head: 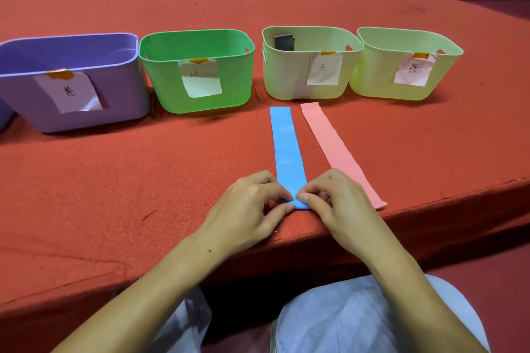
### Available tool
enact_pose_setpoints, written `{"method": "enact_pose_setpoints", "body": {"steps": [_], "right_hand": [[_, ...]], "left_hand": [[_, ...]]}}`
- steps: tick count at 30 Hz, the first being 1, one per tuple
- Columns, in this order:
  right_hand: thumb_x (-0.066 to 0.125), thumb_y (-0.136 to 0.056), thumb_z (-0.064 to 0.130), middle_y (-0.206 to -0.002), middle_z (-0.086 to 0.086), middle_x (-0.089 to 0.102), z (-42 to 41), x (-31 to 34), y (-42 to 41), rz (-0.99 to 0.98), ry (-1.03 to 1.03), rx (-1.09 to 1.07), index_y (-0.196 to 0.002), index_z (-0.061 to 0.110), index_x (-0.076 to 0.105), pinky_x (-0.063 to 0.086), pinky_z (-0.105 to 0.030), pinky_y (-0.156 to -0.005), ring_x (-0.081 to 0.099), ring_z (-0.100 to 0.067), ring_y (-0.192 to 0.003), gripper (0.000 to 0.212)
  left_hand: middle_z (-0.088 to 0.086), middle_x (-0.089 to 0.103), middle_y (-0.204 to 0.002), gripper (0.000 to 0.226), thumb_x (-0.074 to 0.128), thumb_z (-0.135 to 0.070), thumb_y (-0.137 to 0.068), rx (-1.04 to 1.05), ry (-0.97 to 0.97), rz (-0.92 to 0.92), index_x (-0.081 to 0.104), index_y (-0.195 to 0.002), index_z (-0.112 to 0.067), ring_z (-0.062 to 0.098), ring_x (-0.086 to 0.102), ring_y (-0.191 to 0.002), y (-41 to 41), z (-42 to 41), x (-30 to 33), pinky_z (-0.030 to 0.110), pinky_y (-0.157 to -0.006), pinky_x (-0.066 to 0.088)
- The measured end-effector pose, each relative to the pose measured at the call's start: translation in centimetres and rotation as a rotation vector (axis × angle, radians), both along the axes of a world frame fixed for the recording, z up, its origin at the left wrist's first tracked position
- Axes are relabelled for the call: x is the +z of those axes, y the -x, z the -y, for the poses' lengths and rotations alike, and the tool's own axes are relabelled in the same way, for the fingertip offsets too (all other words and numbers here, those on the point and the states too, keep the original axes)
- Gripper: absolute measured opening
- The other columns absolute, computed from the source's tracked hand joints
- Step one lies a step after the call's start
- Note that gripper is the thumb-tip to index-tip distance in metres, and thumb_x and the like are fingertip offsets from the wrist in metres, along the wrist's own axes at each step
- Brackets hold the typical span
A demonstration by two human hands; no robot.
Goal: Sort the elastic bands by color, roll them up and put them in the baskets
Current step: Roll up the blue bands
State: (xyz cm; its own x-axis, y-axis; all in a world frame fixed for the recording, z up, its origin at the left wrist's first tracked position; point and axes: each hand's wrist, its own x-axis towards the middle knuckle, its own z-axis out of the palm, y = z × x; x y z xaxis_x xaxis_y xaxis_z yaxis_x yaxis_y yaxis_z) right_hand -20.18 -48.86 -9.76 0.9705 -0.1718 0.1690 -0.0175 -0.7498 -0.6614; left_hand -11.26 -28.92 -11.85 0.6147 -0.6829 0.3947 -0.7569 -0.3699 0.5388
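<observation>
The near end of the blue elastic band (286, 149) is pinched by the left hand (252, 209) and right hand (329, 198) (both grips clamped on it), evidently so rolling can begin.

A flat blue band (286, 149) lies beside a pink band (338, 152), before four baskets (200, 94); one holds something grey (284, 42), possibly a band.

Open red cloth (86, 195) left of hands; baskets (198, 71) (four abreast) wall the far side.

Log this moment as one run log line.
step: rolling | both hands pinch blue band near end | pink band flat beside | baskets: four
</observation>
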Motion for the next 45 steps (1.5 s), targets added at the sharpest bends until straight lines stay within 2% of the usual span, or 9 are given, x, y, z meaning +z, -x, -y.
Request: {"method": "enact_pose_setpoints", "body": {"steps": [4,8,14,21,25,28,35,40,45], "right_hand": [[0.076,-0.095,0.033,-0.097,0.012,0.062,0.5,0.4,0.5,-0.038,0.016,0.08,-0.099,0.034,0.078,0.044,-0.012,-0.078,0.064,-0.006,-0.088,0.005],[0.079,-0.092,0.023,-0.098,0.013,0.061,0.7,0.1,0.5,-0.021,0.034,0.101,-0.102,0.03,0.079,0.043,-0.01,-0.077,0.064,-0.007,-0.088,0.011],[0.08,-0.091,0.02,-0.091,0.011,0.065,0.8,0.3,0.4,0.02,0.029,0.117,-0.101,0.029,0.073,0.044,-0.015,-0.073,0.063,-0.014,-0.082,0.015],[0.075,-0.095,0.025,-0.098,0.011,0.06,0.6,0.0,0.1,-0.034,0.068,0.078,-0.1,0.028,0.073,0.041,-0.011,-0.077,0.061,-0.006,-0.086,0.006],[0.071,-0.098,0.028,-0.102,0.01,0.057,0.4,0.2,0.0,-0.06,0.061,0.075,-0.101,0.026,0.073,0.04,-0.009,-0.081,0.059,-0.003,-0.089,0.003],[0.07,-0.098,0.031,-0.097,0.009,0.061,0.5,0.2,-0.3,-0.034,0.089,0.058,-0.098,0.026,0.074,0.039,-0.01,-0.079,0.058,-0.004,-0.087,0.006],[0.075,-0.094,0.026,-0.089,0.011,0.065,0.4,0.1,-0.6,0.014,0.086,0.022,-0.092,0.027,0.077,0.044,-0.014,-0.075,0.062,-0.006,-0.079,0.003],[0.073,-0.094,0.023,-0.09,0.009,0.065,0.1,-0.1,-0.9,-0.005,0.083,-0.035,-0.088,0.029,0.075,0.045,-0.022,-0.077,0.061,-0.005,-0.078,0.008],[0.072,-0.094,0.023,-0.091,0.009,0.06,0.0,-0.3,-0.9,-0.005,0.096,-0.052,-0.088,0.03,0.073,0.041,-0.02,-0.076,0.058,-0.003,-0.08,0.01]], "left_hand": [[-0.011,0.066,-0.093,0.02,0.067,-0.041,-0.098,0.001,0.009,-0.025,0.081,-0.104,-0.028,0.008,0.061,-0.076,-0.1,0.2,0.2,0.038,-0.072,0.054],[-0.011,0.067,-0.092,0.02,0.067,-0.041,-0.097,0.013,0.018,-0.041,0.082,-0.104,-0.028,0.009,0.062,-0.077,-0.2,0.3,0.1,0.038,-0.072,0.054],[-0.015,0.059,-0.094,0.018,0.068,-0.042,-0.096,0.041,0.045,-0.076,0.081,-0.102,-0.031,0.006,0.059,-0.078,0.0,0.5,-0.2,0.037,-0.072,0.052],[-0.015,0.058,-0.088,0.006,0.073,-0.033,-0.096,0.021,0.053,-0.059,0.068,-0.1,-0.032,0.007,0.055,-0.078,0.1,0.4,0.1,0.037,-0.073,0.05],[-0.015,0.055,-0.099,0.003,0.073,-0.032,-0.096,0.047,0.073,-0.076,0.07,-0.096,-0.032,0.005,0.055,-0.082,-0.1,0.5,-0.1,0.029,-0.074,0.048],[-0.016,0.054,-0.087,0.002,0.073,-0.029,-0.097,0.041,0.06,-0.037,0.072,-0.095,-0.028,0.001,0.053,-0.078,-0.6,0.7,0.0,0.025,-0.071,0.042],[-0.015,0.056,-0.089,0.003,0.07,-0.033,-0.098,0.044,0.059,0.011,0.07,-0.096,-0.03,0.003,0.049,-0.073,-0.6,0.8,-0.2,0.036,-0.069,0.05],[-0.016,0.056,-0.1,0.012,0.073,-0.039,-0.096,0.027,0.04,0.002,0.069,-0.103,-0.03,0.005,0.051,-0.076,-0.4,0.6,-0.4,0.034,-0.072,0.052],[-0.014,0.057,-0.093,0.009,0.074,-0.035,-0.095,0.023,0.029,0.008,0.067,-0.099,-0.029,0.006,0.05,-0.074,-0.8,0.9,-0.2,0.038,-0.07,0.05]]}}
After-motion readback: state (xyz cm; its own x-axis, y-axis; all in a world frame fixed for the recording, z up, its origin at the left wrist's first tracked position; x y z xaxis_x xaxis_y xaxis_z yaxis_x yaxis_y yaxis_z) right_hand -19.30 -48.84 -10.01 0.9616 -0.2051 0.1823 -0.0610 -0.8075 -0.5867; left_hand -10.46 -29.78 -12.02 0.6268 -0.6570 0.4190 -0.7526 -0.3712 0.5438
